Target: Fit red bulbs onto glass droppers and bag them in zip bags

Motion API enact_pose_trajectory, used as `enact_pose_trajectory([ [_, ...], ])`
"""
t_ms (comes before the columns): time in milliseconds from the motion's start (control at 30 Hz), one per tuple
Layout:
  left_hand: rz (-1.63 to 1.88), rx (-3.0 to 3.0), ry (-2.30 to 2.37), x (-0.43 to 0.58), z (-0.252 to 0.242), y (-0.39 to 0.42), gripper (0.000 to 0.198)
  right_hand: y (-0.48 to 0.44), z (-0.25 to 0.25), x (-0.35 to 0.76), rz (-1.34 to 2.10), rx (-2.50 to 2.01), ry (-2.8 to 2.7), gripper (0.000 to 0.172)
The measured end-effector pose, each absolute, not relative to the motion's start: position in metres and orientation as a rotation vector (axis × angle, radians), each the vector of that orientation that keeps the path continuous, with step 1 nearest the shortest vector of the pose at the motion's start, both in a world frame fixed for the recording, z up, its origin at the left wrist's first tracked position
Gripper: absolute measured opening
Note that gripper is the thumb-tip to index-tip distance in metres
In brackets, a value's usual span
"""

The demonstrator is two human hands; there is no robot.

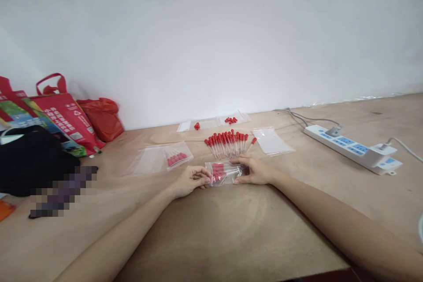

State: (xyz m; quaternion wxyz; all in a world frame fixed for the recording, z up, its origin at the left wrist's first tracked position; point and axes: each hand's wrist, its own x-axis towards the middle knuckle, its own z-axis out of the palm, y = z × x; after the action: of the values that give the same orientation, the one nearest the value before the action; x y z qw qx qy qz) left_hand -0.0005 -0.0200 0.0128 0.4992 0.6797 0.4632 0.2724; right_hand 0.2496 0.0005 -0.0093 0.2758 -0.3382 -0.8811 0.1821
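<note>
A clear zip bag [222, 179] with several red-bulbed glass droppers inside lies near the table's front edge. My left hand [191, 180] pinches the bag's left end between thumb and fingers. Around its right end curls my right hand [256, 171], thumb on the near side and fingers on the far side. Just behind the bag, a fanned row of loose droppers [228, 139] lies with red bulbs pointing away from me. Another clear bag [180, 156], holding red bulbs, rests to the left on flat bags [148, 161]. A stack of flat bags [271, 141] lies at the right.
Against the wall, more clear bags [243, 116] hold red bulbs [230, 120]. A white power strip [346, 147] with plugs and cables stands at the right. Red shopping bags [69, 116] and a black cloth item [36, 158] occupy the left side. The table's front edge is close.
</note>
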Motion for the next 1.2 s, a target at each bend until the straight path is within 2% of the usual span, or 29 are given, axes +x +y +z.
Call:
enact_pose_trajectory([
  [300,0.779,1.732,1.286,0.012,0.003,-0.021,0.025,0.001,-0.012,0.249,0.520,-0.906,-2.357,0.059],
  [533,0.669,1.794,1.098,0.009,0.014,-0.031,0.025,0.004,-0.015,0.250,0.523,-0.876,-2.359,0.060],
  [800,0.875,1.739,1.269,0.014,0.006,-0.034,0.030,0.001,-0.012,0.249,0.508,-0.896,-2.367,0.062],
  [967,0.797,1.702,1.331,0.009,0.010,-0.036,0.031,0.000,-0.012,0.249,0.488,-0.882,-2.378,0.063],
  [1200,0.583,1.530,1.180,0.006,0.015,-0.036,0.037,-0.006,-0.009,0.245,0.455,-0.867,-2.399,0.063],
])
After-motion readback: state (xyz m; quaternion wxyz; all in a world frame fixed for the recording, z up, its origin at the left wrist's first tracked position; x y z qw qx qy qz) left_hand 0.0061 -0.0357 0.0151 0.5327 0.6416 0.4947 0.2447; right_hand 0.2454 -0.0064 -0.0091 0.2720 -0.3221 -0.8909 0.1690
